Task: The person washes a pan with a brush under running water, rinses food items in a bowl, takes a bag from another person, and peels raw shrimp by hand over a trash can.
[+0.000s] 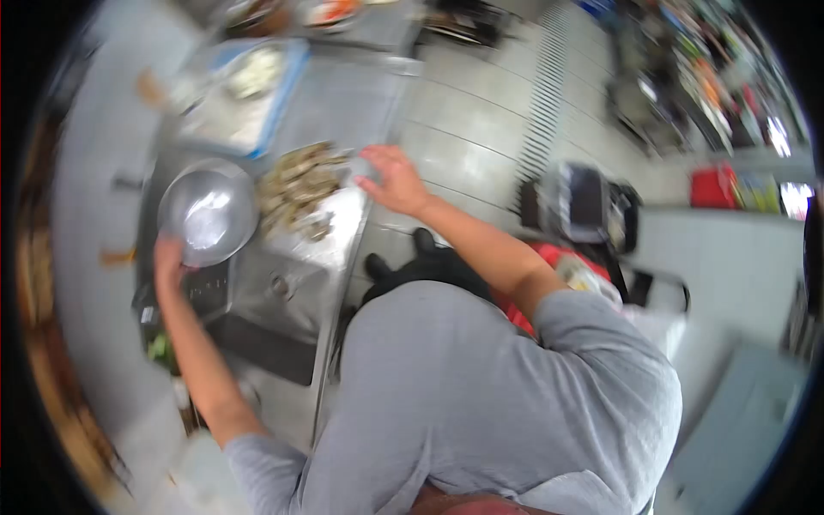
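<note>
At the near rim of a round, shiny metal bowl (208, 215), my left hand (170, 256) has its fingers closed on the edge, partly blurred. The bowl sits over the far side of the counter, beside the sink. My right hand (393, 178) is held at the counter's front edge, fingers apart and holding nothing. Between the bowl and that hand lies a pile of brownish, beige food pieces (300, 184) on the wet metal surface, too blurred to name by kind.
A metal sink (275, 287) is set into the counter near me. Farther along, a blue-edged white tray (227, 120) carries a pale heap. Behind my right arm stand a dark-lidded bin (588, 202) and a red bag (549, 253). A floor drain grate (549, 86) crosses the tiles.
</note>
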`<state>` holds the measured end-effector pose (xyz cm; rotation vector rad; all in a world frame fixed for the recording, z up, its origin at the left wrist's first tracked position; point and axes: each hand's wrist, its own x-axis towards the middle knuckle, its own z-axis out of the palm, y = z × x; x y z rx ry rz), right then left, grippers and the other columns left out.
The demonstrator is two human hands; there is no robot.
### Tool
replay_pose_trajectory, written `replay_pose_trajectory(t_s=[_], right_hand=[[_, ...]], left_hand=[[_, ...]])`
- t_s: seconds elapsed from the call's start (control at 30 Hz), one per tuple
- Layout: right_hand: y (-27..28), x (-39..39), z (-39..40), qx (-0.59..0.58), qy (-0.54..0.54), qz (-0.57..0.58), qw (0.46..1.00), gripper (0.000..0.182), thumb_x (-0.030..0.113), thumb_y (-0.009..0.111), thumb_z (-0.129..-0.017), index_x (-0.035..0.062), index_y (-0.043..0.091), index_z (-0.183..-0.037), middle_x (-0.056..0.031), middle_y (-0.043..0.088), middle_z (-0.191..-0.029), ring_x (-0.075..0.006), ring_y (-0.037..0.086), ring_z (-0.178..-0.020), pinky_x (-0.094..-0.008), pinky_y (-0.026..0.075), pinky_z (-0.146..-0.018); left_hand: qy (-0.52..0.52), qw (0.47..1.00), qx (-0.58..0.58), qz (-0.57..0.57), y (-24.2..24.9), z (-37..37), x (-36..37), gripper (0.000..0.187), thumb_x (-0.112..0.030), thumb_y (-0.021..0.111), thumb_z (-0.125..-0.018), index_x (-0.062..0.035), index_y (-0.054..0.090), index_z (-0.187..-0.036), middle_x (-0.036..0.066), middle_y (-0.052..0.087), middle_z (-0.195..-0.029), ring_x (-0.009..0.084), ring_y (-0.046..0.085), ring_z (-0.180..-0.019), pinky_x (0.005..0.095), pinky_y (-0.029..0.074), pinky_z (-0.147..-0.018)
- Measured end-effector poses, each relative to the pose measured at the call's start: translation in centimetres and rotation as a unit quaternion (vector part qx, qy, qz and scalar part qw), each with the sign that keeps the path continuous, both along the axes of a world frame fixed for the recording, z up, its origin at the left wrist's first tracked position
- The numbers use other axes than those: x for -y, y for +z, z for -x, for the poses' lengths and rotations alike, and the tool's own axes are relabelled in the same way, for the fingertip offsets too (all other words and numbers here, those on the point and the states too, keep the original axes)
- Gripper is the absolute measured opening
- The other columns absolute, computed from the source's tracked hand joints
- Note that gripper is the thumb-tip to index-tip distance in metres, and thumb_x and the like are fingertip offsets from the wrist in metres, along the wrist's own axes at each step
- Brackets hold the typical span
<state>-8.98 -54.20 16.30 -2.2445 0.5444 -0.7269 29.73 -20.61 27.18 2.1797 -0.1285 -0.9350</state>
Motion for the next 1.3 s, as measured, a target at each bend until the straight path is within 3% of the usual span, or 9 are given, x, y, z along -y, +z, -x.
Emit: replay_pose_trajectory(t_s=[0.1,0.33,0.4,0.83,0.97,1.13,1.23,1.27,1.3], right_hand=[[-2.4,1.7,10.5,-0.111,-0.13,-0.09,0.981,0.049,0.033,0.075,-0.082,-0.0002,0.066,-0.117,-0.0205,0.066,-0.118,-0.0357,0.06,-0.114,-0.0437,0.047,-0.1],[-12.2,1.3,30.0,-0.212,-0.452,-0.352,0.792,0.047,0.035,0.078,-0.077,-0.0028,0.071,-0.106,-0.022,0.072,-0.102,-0.0339,0.069,-0.1,-0.04,0.054,-0.087],[-17.1,2.6,34.7,-0.089,-0.498,-0.552,0.662,0.029,0.033,0.074,-0.087,0.0057,0.066,-0.094,-0.0003,0.057,-0.069,-0.0107,0.05,-0.061,-0.0301,0.041,-0.054],[-42.2,22.7,54.8,0.329,-0.508,-0.753,0.258,0.101,0.085,0.049,-0.076,-0.0052,0.048,-0.122,-0.0193,0.063,-0.092,-0.0326,0.059,-0.08,-0.0411,0.05,-0.068],[-51.8,26.6,60.4,0.455,-0.577,-0.678,0.026,0.03,0.029,0.061,-0.088,0.0076,0.063,-0.109,-0.0075,0.061,-0.088,-0.0267,0.062,-0.088,-0.0449,0.056,-0.075],[-53.5,25.7,57.8,0.321,-0.574,-0.714,0.241,0.024,0.018,0.055,-0.09,0.0032,0.061,-0.108,-0.0087,0.061,-0.087,-0.0228,0.059,-0.073,-0.0354,0.051,-0.061],[-58.5,21.8,57.9,0.195,-0.415,-0.657,0.599,0.022,0.012,0.051,-0.091,0.0006,0.059,-0.107,-0.0094,0.061,-0.086,-0.0204,0.057,-0.064,-0.0298,0.048,-0.052],[-60.4,21.1,57.4,0.409,-0.431,-0.717,0.364,0.03,0.017,0.049,-0.093,-0.0086,0.054,-0.107,-0.0197,0.062,-0.089,-0.0327,0.067,-0.079,-0.0457,0.061,-0.069],[-55.4,21.2,52.2,0.34,-0.549,-0.702,0.302,0.028,0.015,0.051,-0.092,-0.0091,0.053,-0.107,-0.022,0.061,-0.088,-0.0336,0.067,-0.075,-0.044,0.063,-0.066]], left_hand=[[0.171,0.979,-0.04,0.102,-9.7,-6.1,-6.2,0.036,-0.001,0.051,-0.081,0.0118,0.056,-0.114,0.02,0.059,-0.111,0.0385,0.063,-0.093,0.0531,0.063,-0.076],[0.244,0.868,-0.235,0.362,-16.8,-3.1,-3.6,0.041,-0.006,0.06,-0.087,0.0124,0.049,-0.122,0.025,0.056,-0.12,0.043,0.059,-0.108,0.0563,0.053,-0.101],[0.284,0.854,-0.244,0.362,-14.7,-1.1,-2.2,0.051,-0.017,0.068,-0.09,0.0124,0.046,-0.125,0.026,0.056,-0.12,0.0438,0.058,-0.111,0.0546,0.051,-0.103],[0.108,0.967,0.067,-0.219,-1.2,23.6,3.4,0.028,-0.035,0.066,-0.094,-0.0075,0.07,-0.098,-0.002,0.057,-0.06,0.0071,0.046,-0.041,0.0233,0.038,-0.038],[0.066,0.95,0.169,-0.252,-1.5,30.3,10.6,0.056,-0.028,0.069,-0.09,0.0033,0.054,-0.134,0.0,0.054,-0.06,0.0081,0.042,-0.042,0.0262,0.035,-0.041],[0.037,0.957,0.155,-0.242,-1.4,32.0,15.1,0.068,-0.021,0.072,-0.088,0.006,0.042,-0.143,0.006,0.065,-0.072,0.0101,0.058,-0.057,0.0254,0.046,-0.049],[0.042,0.968,0.168,-0.183,-2.8,31.0,16.3,0.07,-0.022,0.072,-0.088,0.0052,0.039,-0.144,0.009,0.068,-0.084,0.0113,0.064,-0.07,0.0258,0.052,-0.059],[0.038,0.97,0.177,-0.161,-3.3,30.3,16.6,0.07,-0.023,0.072,-0.088,0.0051,0.039,-0.144,0.01,0.068,-0.088,0.0119,0.065,-0.075,0.0268,0.053,-0.063],[0.036,0.972,0.188,-0.137,-3.7,29.5,16.8,0.071,-0.023,0.072,-0.088,0.0049,0.038,-0.145,0.011,0.069,-0.092,0.0126,0.066,-0.079,0.0278,0.055,-0.067]])
